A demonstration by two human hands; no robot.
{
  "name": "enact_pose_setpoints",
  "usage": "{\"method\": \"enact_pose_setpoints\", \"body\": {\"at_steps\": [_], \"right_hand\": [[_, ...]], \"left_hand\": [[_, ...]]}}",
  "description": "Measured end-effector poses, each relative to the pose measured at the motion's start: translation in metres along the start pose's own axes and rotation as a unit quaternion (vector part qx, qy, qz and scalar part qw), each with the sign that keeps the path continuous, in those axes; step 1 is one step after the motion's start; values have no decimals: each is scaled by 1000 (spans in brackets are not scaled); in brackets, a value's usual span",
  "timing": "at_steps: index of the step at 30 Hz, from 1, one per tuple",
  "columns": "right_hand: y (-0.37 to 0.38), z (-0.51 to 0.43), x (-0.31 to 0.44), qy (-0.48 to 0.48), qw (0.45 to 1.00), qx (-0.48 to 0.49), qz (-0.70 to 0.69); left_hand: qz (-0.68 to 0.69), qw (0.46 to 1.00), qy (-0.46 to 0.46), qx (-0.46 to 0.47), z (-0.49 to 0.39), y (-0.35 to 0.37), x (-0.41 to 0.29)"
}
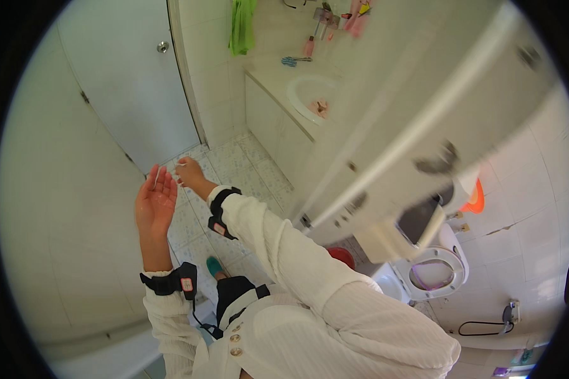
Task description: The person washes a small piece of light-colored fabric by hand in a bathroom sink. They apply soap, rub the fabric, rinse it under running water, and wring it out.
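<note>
My left hand [157, 201] is raised palm up with its fingers extended and slightly cupped, and the skin looks wet. Just to its right is my right hand [189, 174], its fingers curled near the left fingertips. A thin whitish thing shows at the right fingers; whether it is held or is water cannot be told. Both forearms wear black straps with small boxes over white sleeves. Behind the hands are the tiled floor [234, 158] and a closed white door [137, 71] with a round metal knob [162, 47].
A washbasin [296, 97] with a pinkish thing inside is set in a counter. A blurred pale panel with a white edge [408, 128] crosses the right side. Beyond it are a toilet with its lid raised [460, 279], a red basin [341, 256] and a green towel [242, 26].
</note>
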State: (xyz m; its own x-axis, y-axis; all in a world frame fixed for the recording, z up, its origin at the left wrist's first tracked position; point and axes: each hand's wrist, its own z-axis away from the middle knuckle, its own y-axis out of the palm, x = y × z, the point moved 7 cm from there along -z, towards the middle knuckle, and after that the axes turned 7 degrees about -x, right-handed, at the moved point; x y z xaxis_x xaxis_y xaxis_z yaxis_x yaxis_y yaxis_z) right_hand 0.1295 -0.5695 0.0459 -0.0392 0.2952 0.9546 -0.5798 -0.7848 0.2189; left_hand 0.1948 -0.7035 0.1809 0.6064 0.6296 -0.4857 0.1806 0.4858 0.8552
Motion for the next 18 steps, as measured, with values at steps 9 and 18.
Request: {"method": "enact_pose_setpoints", "body": {"at_steps": [9,18], "right_hand": [[-208,-172,21,10,949,-312,45],[-472,-185,99,-55,829,-549,-89]], "left_hand": [[-43,985,-168,14,-263,21,32],[-136,921,-313,188,-424,229,206]]}}
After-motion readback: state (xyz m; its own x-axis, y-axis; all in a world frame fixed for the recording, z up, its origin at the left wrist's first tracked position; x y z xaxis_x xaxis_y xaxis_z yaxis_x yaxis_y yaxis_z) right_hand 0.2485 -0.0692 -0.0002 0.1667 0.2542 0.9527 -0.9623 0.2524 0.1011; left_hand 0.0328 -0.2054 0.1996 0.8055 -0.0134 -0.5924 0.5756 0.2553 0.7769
